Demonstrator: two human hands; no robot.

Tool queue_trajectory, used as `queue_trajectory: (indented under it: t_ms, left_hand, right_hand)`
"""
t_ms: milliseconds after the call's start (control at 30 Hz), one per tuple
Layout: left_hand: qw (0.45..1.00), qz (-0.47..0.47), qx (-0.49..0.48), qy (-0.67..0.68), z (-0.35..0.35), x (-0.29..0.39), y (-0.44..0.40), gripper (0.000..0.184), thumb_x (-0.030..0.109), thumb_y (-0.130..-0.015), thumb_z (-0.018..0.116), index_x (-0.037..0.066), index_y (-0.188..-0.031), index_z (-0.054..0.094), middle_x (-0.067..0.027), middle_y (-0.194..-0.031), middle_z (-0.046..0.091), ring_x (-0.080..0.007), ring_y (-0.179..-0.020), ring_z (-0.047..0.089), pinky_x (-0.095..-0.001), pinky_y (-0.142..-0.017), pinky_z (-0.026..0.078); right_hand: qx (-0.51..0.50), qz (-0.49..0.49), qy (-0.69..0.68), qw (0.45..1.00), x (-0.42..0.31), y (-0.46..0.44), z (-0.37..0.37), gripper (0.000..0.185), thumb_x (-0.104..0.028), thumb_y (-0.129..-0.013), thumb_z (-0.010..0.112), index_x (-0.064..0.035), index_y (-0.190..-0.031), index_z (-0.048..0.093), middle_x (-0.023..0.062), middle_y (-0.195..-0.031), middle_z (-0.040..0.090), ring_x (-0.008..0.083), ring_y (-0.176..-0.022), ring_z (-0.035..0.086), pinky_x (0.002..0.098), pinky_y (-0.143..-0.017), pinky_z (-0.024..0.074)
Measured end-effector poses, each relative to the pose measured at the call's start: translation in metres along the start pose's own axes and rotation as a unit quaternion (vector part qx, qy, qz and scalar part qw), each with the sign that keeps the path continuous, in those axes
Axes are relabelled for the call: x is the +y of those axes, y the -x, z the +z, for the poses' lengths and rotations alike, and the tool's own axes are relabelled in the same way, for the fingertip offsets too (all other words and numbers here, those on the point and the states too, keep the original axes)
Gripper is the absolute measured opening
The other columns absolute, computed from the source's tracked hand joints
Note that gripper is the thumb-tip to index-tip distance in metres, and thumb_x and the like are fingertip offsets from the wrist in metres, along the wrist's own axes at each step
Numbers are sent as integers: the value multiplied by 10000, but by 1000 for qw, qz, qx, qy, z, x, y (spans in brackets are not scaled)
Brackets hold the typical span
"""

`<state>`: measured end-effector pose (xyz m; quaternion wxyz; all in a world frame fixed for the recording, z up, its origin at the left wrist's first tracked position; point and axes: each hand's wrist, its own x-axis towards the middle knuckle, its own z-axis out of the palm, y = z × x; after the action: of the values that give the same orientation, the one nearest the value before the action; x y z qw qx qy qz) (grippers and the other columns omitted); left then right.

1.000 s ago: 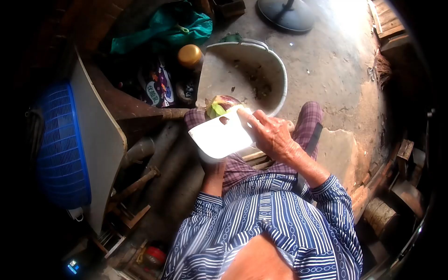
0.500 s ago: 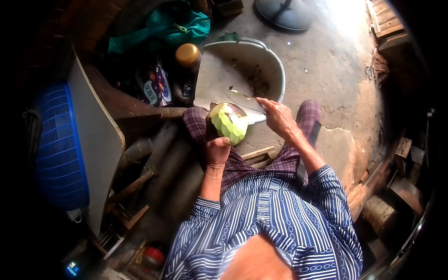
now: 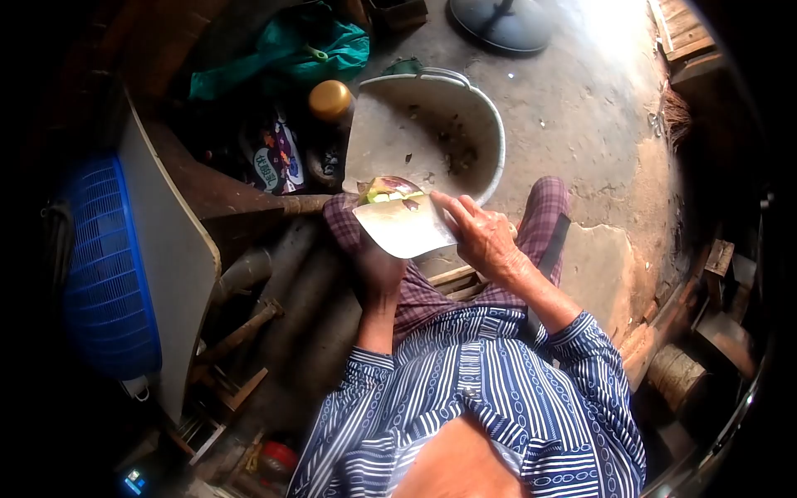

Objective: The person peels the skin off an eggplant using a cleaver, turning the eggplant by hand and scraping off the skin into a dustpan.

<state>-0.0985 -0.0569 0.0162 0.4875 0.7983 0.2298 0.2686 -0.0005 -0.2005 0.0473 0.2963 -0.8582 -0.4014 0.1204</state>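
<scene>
In my right hand (image 3: 486, 241) is a cleaver (image 3: 407, 228), its handle gripped and its broad pale blade lying across a partly peeled round vegetable (image 3: 390, 189). Pale green flesh and some purplish-brown skin show above the blade's upper edge; the rest of the vegetable sits behind the blade. My left hand (image 3: 383, 272) supports it from below, near my left knee, though the blade and shadow hide most of its fingers. Just beyond both hands stands a rounded pale bin (image 3: 500, 133) with a handle and dark scraps inside.
To the left are a grey board (image 3: 178, 274) and a blue plastic basket (image 3: 112, 266). A gold-lidded jar (image 3: 330, 100), a printed packet (image 3: 278, 158) and a green plastic bag (image 3: 332, 50) lie beyond my left knee. A round dark base (image 3: 502, 25) stands farther off.
The cleaver has swung left and turned its flat face up, now covering much of the vegetable. My right hand has moved slightly left and down; the vegetable has tilted, showing its skin.
</scene>
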Motion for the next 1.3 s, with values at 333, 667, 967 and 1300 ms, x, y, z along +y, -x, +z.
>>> queue_trajectory:
  t_ms: [333,667,967,1300]
  left_hand:
    - [691,-293,-70,657,-4,-18,14,807,-3,-549,558,9,-1333,368,-131,-1327,444,-299,-1274,379,-422,-1101,269]
    - [926,89,-74,-359,-7,-18,12,471,185,-829,590,21,-1251,461,-156,-1190,535,-278,-1113,511,-404,-958,409]
    - [628,251,-111,-728,-7,-4,11,387,224,-900,494,2,-1217,490,-156,-1183,546,-248,-1073,549,-363,-930,448]
    - [715,226,-144,-645,-6,-58,33,405,243,-920,468,2,-1245,471,-164,-1201,536,-246,-1080,544,-372,-951,434]
  right_hand:
    - [6,123,19,992,55,-4,26,389,-75,-854,513,-149,-1236,509,138,-929,622,343,-721,630,422,-610,521]
    - [23,-61,30,997,3,-9,-6,352,-184,-881,545,-125,-1224,492,93,-746,517,229,-554,588,345,-468,487]
    - [36,-82,14,996,-1,-10,-14,359,-183,-879,561,-93,-1220,493,97,-736,516,236,-575,582,352,-490,477]
    - [41,-79,14,996,-4,-8,-11,368,-166,-873,566,-82,-1223,488,103,-777,531,235,-586,589,345,-477,497]
